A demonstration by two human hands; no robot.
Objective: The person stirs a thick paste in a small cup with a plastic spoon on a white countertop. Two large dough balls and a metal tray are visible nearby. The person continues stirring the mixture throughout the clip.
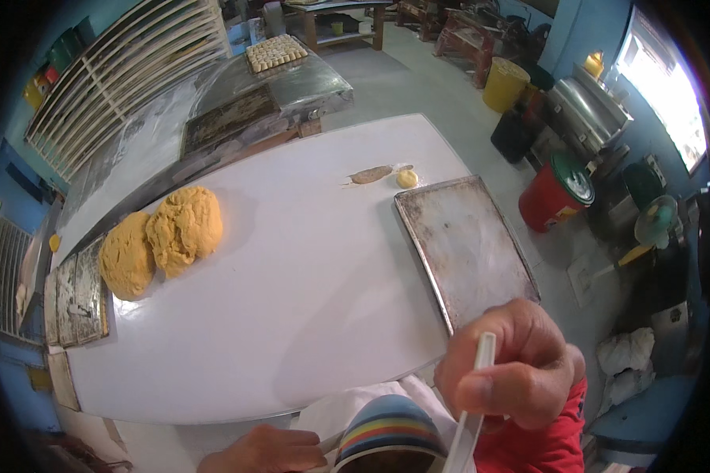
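Observation:
My right hand grips a slim white utensil handle between thumb and fingers, in front of the near end of the metal tray. Its lower end runs out of view beside the mug's rim. At the bottom edge my left hand has its fingers curled at the side of a striped mug, seemingly on its handle. Blue, yellow and red bands ring the mug, and its inside looks dark. Behind the mug lies white cloth over my front.
On the white table sit two large yellow dough masses, a small dough ball beside a wet-looking smear, and a worn baking tray. Beyond stand a metal table with a tray of dough pieces, and a red bucket.

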